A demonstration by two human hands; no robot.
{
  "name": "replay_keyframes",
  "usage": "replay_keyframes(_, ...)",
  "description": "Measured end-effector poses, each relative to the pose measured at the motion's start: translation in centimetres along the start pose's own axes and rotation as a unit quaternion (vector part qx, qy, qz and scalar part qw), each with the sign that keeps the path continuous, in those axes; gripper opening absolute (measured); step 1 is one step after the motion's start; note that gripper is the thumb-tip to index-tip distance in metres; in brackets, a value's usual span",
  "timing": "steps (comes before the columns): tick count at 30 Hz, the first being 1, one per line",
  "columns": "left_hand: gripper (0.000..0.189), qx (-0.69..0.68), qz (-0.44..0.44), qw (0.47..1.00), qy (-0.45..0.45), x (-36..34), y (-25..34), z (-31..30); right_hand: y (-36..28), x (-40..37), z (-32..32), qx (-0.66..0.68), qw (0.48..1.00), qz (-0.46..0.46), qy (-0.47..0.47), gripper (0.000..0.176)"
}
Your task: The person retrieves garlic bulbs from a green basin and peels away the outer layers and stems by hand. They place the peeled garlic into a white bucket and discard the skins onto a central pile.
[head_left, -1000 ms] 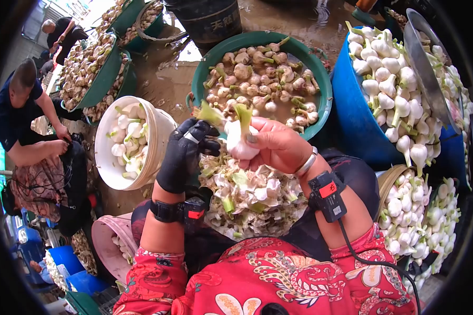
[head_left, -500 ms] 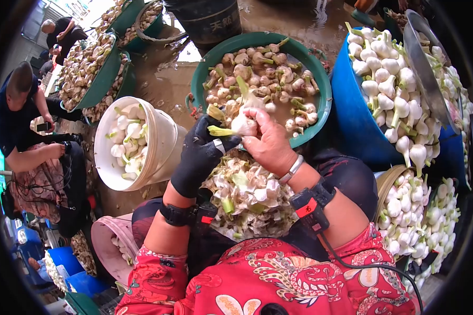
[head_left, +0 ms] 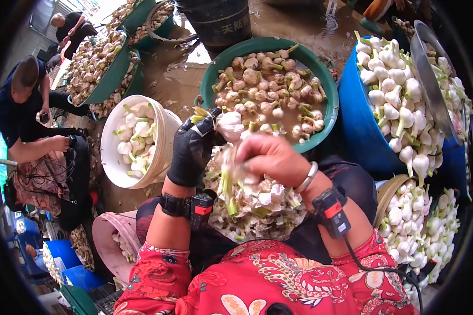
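My left hand (head_left: 191, 152), in a black fingerless glove, is closed round a garlic bulb (head_left: 229, 126) whose stem points up and left. Just below and right of that bulb is my right hand (head_left: 276, 160), bare and partly blurred, its fingers pinched on loose peel (head_left: 227, 181) with a green strip hanging down. Under both hands lies a heap of papery garlic skins (head_left: 265, 210) in my lap. Beyond them stands a green basin (head_left: 331, 105) of brown water with unpeeled bulbs in it.
At the left is a white bucket (head_left: 163, 134) of peeled garlic, with a pink bucket (head_left: 102, 236) below it. A blue tub (head_left: 349, 113) heaped with white bulbs stands at the right. One person (head_left: 23, 100) sits at the far left; another bends behind.
My right hand has come away from the bulb, down and to the right, with peel in its fingers. The bulb in my left hand now shows cleaner. The whole view has shifted slightly.
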State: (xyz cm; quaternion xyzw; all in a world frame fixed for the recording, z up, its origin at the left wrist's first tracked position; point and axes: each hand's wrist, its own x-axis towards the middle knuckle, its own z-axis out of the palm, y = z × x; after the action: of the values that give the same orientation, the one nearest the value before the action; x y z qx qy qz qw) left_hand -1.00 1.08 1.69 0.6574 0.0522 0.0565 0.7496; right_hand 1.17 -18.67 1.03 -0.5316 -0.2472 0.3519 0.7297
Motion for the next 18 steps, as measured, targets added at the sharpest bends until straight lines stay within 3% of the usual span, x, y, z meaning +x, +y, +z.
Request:
replay_keyframes(1, 0.030, -0.108, -0.016, 0.994, -0.014, -0.2, -0.1, -0.2, 0.4, -0.3, 0.4, 0.003, 0.994, 0.107, -0.029, 0.011)
replay_keyframes(3, 0.031, -0.098, -0.011, 0.995, -0.004, -0.4, -0.3, 0.1, 0.4, 0.1, 0.0, -0.122, 0.953, 0.259, -0.099, 0.012)
replay_keyframes(4, 0.031, -0.097, -0.013, 0.995, -0.004, -0.5, -0.1, 0.0, 0.8, 0.0, -0.1, -0.120, 0.953, 0.260, -0.098, 0.012)
replay_keyframes(6, 0.031, -0.050, -0.019, 0.998, -0.018, -0.7, 0.9, -1.0, 1.7, 0.1, 0.1, -0.281, 0.949, 0.109, -0.097, 0.010)
replay_keyframes(7, 0.031, -0.047, -0.018, 0.999, -0.017, -0.8, 1.3, -1.4, 1.4, 0.2, 0.2, -0.279, 0.949, 0.106, -0.098, 0.010)
replay_keyframes(9, 0.029, -0.085, -0.055, 0.995, -0.002, -1.1, 1.8, -1.9, 0.3, 0.6, 0.4, -0.038, 0.984, 0.168, 0.048, 0.012)
replay_keyframes(10, 0.024, -0.102, -0.060, 0.993, 0.013, -1.3, 1.4, -1.8, -0.4, 0.7, 0.3, 0.004, 0.985, 0.161, 0.054, 0.015)
replay_keyframes(11, 0.020, -0.044, -0.062, 0.997, 0.032, -1.6, 1.4, -1.6, 0.9, 1.2, 0.2, 0.023, 0.987, 0.146, 0.059, 0.018)
replay_keyframes(13, 0.018, 0.044, -0.020, 0.999, 0.015, -1.8, 2.3, -3.2, 0.5, 0.9, 1.0, -0.117, 0.969, 0.198, -0.086, 0.020)
replay_keyframes(15, 0.017, 0.180, 0.086, 0.976, 0.084, -1.4, 4.0, -7.2, 1.7, 0.1, 2.4, -0.146, 0.934, 0.247, -0.213, 0.024)
replay_keyframes(17, 0.018, 0.373, 0.131, 0.905, 0.158, -1.2, 5.1, -12.8, 2.9, -0.3, 1.9, -0.282, 0.934, 0.079, -0.206, 0.022)
replay_keyframes(18, 0.021, 0.429, 0.100, 0.882, 0.165, -1.4, 5.7, -14.8, 3.3, 0.1, 1.0, -0.267, 0.956, 0.040, -0.113, 0.024)
